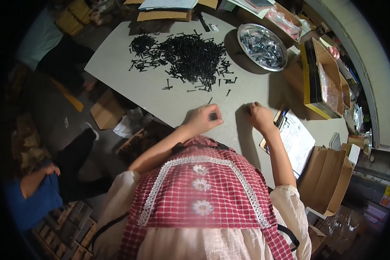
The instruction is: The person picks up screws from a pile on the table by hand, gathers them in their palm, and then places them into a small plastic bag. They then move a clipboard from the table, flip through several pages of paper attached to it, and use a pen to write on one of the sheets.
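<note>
My left hand (201,119) is over the near part of the table, its fingers curled round a small, dark, squarish thing (213,116) whose kind I cannot make out. To its right, my right hand (261,116) rests low near the tabletop with fingers closed; whatever they may hold is hidden. Beyond both hands spreads a large heap of black screws (190,54), with a smaller cluster (142,44) at its left. Several loose screws are scattered on the near side, one (228,92) between the heap and my right hand, another (210,100) just past my left hand.
A metal bowl (284,60) full of small clear bags stands at the far right. Nearer are an open carton (310,82), a clipboard with papers (295,141) and a cardboard box (323,177). Cardboard with papers (164,16) lies at the back. Two people are at the left.
</note>
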`<state>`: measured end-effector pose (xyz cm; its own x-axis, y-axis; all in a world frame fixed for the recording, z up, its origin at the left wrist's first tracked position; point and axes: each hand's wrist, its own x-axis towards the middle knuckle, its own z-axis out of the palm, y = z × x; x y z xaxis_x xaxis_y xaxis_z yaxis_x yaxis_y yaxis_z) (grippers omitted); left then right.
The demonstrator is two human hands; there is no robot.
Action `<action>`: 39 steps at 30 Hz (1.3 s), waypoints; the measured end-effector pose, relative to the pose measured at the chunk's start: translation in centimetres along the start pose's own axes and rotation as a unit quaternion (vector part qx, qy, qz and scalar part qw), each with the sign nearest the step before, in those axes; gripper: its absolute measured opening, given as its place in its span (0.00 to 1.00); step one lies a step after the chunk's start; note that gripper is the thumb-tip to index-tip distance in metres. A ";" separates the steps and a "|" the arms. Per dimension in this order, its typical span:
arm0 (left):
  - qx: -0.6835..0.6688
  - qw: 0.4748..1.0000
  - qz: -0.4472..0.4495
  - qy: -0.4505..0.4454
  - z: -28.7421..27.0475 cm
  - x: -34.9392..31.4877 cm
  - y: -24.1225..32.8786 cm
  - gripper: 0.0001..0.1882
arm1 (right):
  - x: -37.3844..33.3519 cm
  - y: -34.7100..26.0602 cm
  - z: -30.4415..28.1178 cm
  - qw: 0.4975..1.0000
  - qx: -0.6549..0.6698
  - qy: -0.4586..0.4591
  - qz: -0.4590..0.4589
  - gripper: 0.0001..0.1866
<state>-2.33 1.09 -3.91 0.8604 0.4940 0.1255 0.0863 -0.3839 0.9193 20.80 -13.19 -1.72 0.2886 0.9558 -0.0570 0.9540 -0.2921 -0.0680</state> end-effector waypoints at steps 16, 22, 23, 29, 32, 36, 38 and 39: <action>0.008 0.999 0.048 0.013 0.2 -0.3 -1.1 0.10 | 1.4 -6.3 -3.7 0.942 0.322 0.092 -0.036 0.16; -0.016 0.999 0.036 0.016 0.3 0.0 -0.9 0.10 | 2.9 -4.6 0.3 0.987 0.070 0.075 -0.121 0.16; -0.010 0.999 0.047 0.022 0.3 0.0 -0.9 0.11 | 3.3 -4.7 0.1 0.984 0.088 0.070 -0.140 0.17; 0.012 0.999 0.041 0.006 -0.3 -1.0 -0.9 0.12 | 7.3 -8.3 -1.2 0.944 0.118 0.079 -0.298 0.16; -0.008 0.999 0.041 0.004 -0.9 -1.3 -0.8 0.12 | 8.0 -7.8 0.9 0.946 0.092 0.118 -0.286 0.16; -0.008 1.000 0.019 0.019 -0.7 -1.7 -1.8 0.13 | 6.8 -6.5 -0.7 0.960 0.171 0.034 -0.218 0.15; 0.030 0.999 0.014 0.028 -0.5 -1.5 -1.9 0.13 | 5.0 -7.5 -3.3 0.929 0.329 0.036 -0.165 0.12; 0.011 0.999 0.001 0.048 0.2 -1.5 -2.7 0.16 | 4.1 -7.9 -4.4 0.913 0.365 0.047 -0.177 0.11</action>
<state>-3.80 1.25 -6.67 0.8086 0.5651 0.1635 0.0965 -0.4015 0.9107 14.79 -6.85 3.00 0.0114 0.9836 0.1803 0.6907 0.1226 -0.7126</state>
